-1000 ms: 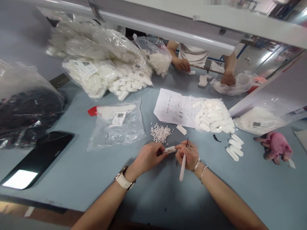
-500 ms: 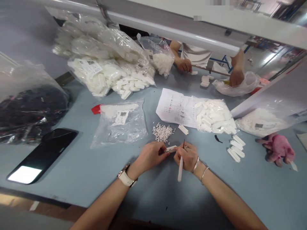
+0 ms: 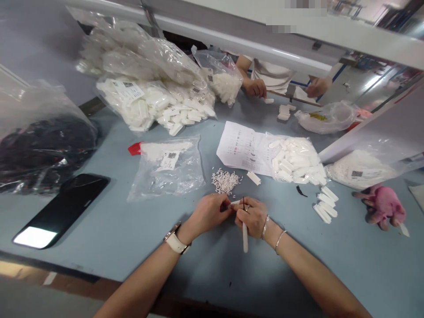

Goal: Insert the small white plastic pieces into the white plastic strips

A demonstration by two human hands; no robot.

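Between my hands, just below a pile of tiny white pieces (image 3: 226, 180), is a small white strip (image 3: 235, 202), partly hidden by fingers. My left hand (image 3: 211, 213) pinches its left end. My right hand (image 3: 252, 217) holds a white-handled tool (image 3: 245, 238) with a thin dark tip pointing up, and its fingertips touch the strip's right end. A loose white block (image 3: 253, 178) lies above my right hand, beside a printed sheet (image 3: 243, 145) and a bag of white blocks (image 3: 296, 161).
A phone (image 3: 61, 211) and a dark-filled bag (image 3: 43, 145) lie left. A flat clear bag (image 3: 168, 170) sits left of the pile. Several white blocks (image 3: 326, 205) and a pink glove (image 3: 384, 206) are at right. Across the table, a person's hand (image 3: 256, 88) holds a white piece.
My right hand has moved slightly left, covering more of the strip, and the tool stands more upright. The other person's hand at right has lifted away from the clear bag.
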